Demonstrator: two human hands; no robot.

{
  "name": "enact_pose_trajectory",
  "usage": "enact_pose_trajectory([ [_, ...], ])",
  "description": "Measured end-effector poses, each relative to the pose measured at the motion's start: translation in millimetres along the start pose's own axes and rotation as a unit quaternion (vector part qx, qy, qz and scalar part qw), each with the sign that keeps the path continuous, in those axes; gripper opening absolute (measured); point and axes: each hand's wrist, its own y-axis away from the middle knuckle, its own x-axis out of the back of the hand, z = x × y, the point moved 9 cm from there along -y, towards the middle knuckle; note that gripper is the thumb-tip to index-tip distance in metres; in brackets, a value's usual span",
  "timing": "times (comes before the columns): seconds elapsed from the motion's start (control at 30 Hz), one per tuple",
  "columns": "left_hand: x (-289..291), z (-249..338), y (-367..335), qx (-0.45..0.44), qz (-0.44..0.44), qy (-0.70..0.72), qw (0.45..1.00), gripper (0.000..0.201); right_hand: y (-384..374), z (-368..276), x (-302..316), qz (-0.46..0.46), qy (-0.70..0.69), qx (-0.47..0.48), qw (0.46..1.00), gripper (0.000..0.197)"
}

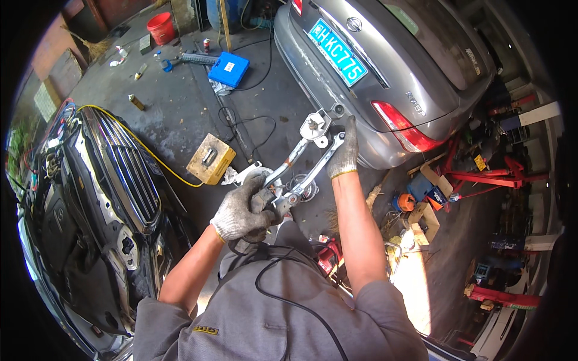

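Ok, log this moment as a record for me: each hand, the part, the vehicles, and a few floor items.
Left: grey-gloved left hand, gripping the linkage's near end
Right: grey-gloved right hand, at the linkage's far end; grip partly hidden
Part: silvery metal rod linkage with a flat bracket
Vehicles: grey car, rear showing, ahead right; dark car with chrome grille, engine bay exposed, left
Floor: blue rectangular case, round red bucket, yellow-sided box with top handle

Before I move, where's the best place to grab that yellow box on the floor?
Probably by what looks like a dark handle, coming down from above: it's on top of the yellow box, facing up, and nothing seems to cover it.
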Motion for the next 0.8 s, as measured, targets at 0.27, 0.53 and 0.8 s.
enact_pose_trajectory([
  [0.27,0.8,-2.9,1.3,-0.044,0.004,-0.013,0.999,0.099,2.6,11.7,1.4,-0.189,-0.068,0.011,0.98,0.087],
  [0.53,-1.2,-0.9,9.9,-0.06,0.009,-0.071,0.996,0.101,-0.3,8.8,26.6,-0.016,-0.037,-0.001,0.999,0.072],
  [0.8,-12.7,-27.8,11.1,-0.008,-0.021,0.066,0.998,0.089,5.2,23.8,6.0,-0.096,-0.091,-0.053,0.99,0.073],
])
